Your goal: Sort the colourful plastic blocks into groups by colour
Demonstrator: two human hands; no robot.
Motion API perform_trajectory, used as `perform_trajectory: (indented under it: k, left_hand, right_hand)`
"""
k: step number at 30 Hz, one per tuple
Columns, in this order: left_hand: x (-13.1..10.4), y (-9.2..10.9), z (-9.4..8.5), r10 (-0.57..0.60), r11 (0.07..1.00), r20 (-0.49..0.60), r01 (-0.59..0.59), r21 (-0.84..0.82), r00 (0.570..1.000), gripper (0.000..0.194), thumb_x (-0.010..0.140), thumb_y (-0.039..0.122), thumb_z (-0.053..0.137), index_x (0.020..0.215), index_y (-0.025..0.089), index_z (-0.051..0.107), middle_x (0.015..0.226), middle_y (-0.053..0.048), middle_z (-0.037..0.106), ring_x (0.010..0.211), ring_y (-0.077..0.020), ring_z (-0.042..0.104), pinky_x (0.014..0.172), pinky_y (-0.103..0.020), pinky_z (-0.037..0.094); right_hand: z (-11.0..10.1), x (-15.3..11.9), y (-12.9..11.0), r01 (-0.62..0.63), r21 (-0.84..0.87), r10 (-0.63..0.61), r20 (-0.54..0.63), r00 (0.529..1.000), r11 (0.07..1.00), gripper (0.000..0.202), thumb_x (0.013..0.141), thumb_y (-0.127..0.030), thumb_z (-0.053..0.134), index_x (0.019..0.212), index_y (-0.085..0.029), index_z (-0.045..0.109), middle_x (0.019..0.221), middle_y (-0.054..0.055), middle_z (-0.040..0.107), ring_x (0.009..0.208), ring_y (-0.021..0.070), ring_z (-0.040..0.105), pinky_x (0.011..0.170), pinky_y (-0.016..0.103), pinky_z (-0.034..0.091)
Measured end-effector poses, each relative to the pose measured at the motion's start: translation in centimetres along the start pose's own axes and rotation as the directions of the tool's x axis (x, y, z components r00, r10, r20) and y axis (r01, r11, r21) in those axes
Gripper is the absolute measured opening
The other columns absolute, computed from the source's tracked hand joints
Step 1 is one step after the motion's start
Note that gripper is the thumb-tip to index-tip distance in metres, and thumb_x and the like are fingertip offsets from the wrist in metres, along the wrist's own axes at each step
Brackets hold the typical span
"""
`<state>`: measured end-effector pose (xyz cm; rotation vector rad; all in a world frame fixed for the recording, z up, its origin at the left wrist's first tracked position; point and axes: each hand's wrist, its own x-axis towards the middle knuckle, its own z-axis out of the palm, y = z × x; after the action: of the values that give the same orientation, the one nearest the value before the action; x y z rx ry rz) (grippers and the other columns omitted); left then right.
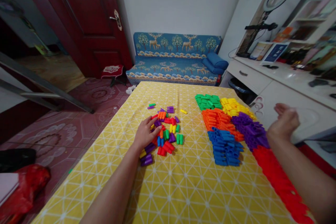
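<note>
My left hand (145,132) lies over the left edge of a loose heap of mixed plastic pieces (166,134), its fingers spread and touching some of them. Red, orange, green, purple, blue and yellow short tube-like pieces make up this heap. My right hand (285,122) is raised at the right, just beyond the purple pile (249,130), with its fingers apart and nothing visible in it. Sorted by colour, more such pieces form a green pile (208,102), a yellow pile (236,107), an orange pile (219,121), a blue pile (226,148) and a long red pile (279,182).
A yellow patterned cloth (181,189) covers the table. Behind it stands a blue sofa (173,64); a white dresser (286,91) is close on the right. At the left are a dark red door (78,17), a small stool (112,71) and a red plastic bag (28,189).
</note>
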<state>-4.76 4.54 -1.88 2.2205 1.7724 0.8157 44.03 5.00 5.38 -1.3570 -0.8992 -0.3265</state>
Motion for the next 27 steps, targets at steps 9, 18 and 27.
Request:
perform_trajectory:
  k: [9,18,27]
  left_hand:
    - [0.0,0.1,-0.2,-0.002,1.0,0.003,0.002,-0.01,1.0,0.053,0.089,0.054,0.051,0.133,0.025,0.057,0.136,-0.011,0.054,0.127,-0.0274,0.051,0.107,-0.043,0.042]
    - [0.1,-0.3,0.0,-0.022,0.989,-0.005,0.022,-0.149,1.0,0.054,0.086,0.054,0.057,0.131,0.024,0.06,0.139,-0.011,0.053,0.129,-0.0278,0.049,0.11,-0.043,0.038]
    - [5.9,-0.9,-1.3,-0.316,0.891,-0.002,0.296,-0.345,0.949,0.054,0.083,0.055,0.058,0.124,0.021,0.063,0.13,-0.01,0.062,0.123,-0.0286,0.055,0.102,-0.04,0.044]
  right_hand:
    - [4.1,-17.6,-13.8,0.032,0.271,-0.221,0.705,0.674,0.962,0.043,0.093,-0.047,0.047,0.126,-0.021,0.055,0.131,0.011,0.056,0.126,0.0228,0.051,0.108,0.044,0.039]
    - [8.4,-25.9,-12.6,0.142,0.036,-0.1,0.874,0.476,0.989,0.052,0.092,-0.056,0.045,0.136,-0.028,0.053,0.145,0.008,0.045,0.139,0.031,0.033,0.114,0.061,0.012]
    - [8.0,-24.9,-12.6,0.026,0.13,-0.12,0.799,0.59,0.991,0.047,0.097,-0.048,0.035,0.119,-0.018,0.064,0.129,0.01,0.059,0.123,0.0238,0.051,0.107,0.044,0.037]
